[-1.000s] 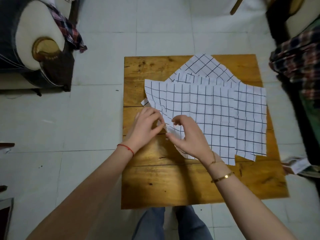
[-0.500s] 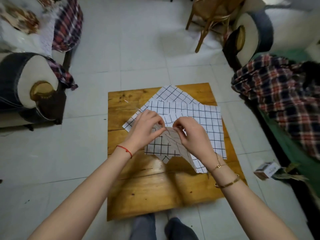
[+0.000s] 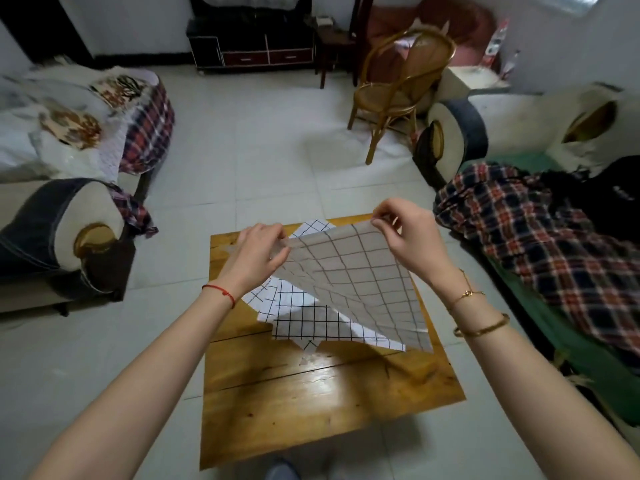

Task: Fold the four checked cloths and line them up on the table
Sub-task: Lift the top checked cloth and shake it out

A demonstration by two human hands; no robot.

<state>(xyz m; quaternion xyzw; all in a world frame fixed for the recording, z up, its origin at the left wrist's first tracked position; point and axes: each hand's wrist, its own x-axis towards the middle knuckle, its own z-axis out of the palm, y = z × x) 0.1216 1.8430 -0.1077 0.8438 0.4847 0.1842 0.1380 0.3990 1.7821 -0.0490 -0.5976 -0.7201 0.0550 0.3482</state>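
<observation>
Above the table's (image 3: 311, 407) far half, we pinch one cloth (image 3: 353, 282) by its two upper corners, left hand (image 3: 258, 258) and right hand (image 3: 410, 237) level and apart. It hangs from the grip down toward us, its lower corner trailing near the right edge. Underneath, the other cloths (image 3: 298, 315) lie overlapped and unfolded. We can read no writing.

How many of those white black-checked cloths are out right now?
3 plainly: one lifted checked cloth held between both hands, one flat beneath, one corner peeking behind. A fourth may be hidden underneath.
</observation>
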